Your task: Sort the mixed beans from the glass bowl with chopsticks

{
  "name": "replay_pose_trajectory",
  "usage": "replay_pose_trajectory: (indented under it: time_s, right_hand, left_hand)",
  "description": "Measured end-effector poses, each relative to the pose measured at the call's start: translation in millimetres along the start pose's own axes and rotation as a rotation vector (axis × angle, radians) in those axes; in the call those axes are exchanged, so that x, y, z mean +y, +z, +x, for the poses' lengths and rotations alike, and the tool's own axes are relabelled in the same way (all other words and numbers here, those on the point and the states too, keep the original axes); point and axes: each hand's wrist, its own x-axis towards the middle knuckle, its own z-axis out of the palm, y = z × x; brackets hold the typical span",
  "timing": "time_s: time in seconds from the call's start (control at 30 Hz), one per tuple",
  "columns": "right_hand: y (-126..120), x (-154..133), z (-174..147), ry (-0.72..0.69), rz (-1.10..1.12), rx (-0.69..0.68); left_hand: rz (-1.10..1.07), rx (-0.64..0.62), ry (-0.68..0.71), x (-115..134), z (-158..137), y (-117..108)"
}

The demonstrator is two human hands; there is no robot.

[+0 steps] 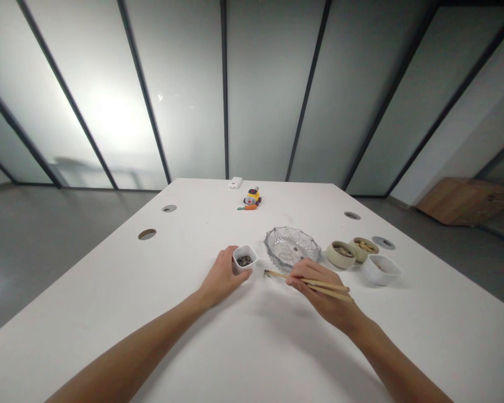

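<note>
My left hand (pixel 222 277) is closed around a small white cup (pixel 244 252), thumb in front and fingers behind it. Dark seeds (pixel 244 261) lie in the bottom of this cup. In my right hand (pixel 319 280) is a pair of wooden chopsticks (pixel 279 274), tips pointing left, just right of the cup and low over the table. A small dark bit, perhaps a seed, shows at the tips. Behind the chopsticks stands a clear glass bowl (pixel 273 246) with a scalloped rim and one or more small dark bits inside.
Right of the glass bowl are a pale green bowl (pixel 331 256) of striped seeds, another green bowl (pixel 355 252) with light tan pieces, and a white square bowl (pixel 380 275). Farther back lie a toy car (pixel 252 196), a toy carrot (pixel 248 207) and a white device (pixel 235 182). The white table (pixel 185 358) has round holes.
</note>
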Motion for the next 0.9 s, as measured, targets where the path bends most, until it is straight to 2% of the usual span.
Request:
replay_pose_trajectory:
  time_s: [0.13,0.23,0.4,0.5,0.63,0.7,0.8,0.9]
  right_hand:
    - [-0.7,-1.0,0.7,-0.009,0.018,0.013]
    - [-5.0,-3.4,2.5,-0.023,0.009,0.072]
    - [-15.9,-8.2,5.3,-0.046,-0.034,0.291]
    - [-13.0,-13.6,5.8,-0.048,-0.024,0.403]
    - [-6.9,-18.7,5.9,-0.109,0.011,0.363]
    - [-12.8,-14.5,6.2,-0.126,-0.037,0.414]
    - [-33.2,3.2,6.6,-0.095,-0.208,0.558]
    - [-51.2,28.6,6.4,-0.024,-0.327,0.483]
  left_hand:
    - [0.007,0.002,-0.002,-0.7,0.5,0.2]
    - [0.01,0.006,-0.005,-1.3,0.8,0.1]
    - [0.019,-0.01,0.001,-0.1,-0.1,0.4]
    - [0.031,-0.037,0.035,2.3,-1.6,1.7]
    - [0.048,-0.082,0.092,5.5,-3.1,2.1]
    - [0.052,-0.097,0.097,6.7,-3.2,1.0]
    - [0.052,-0.115,0.091,8.5,-2.9,-1.0]
    - [0.06,-0.12,0.088,10.7,-2.6,-2.5]
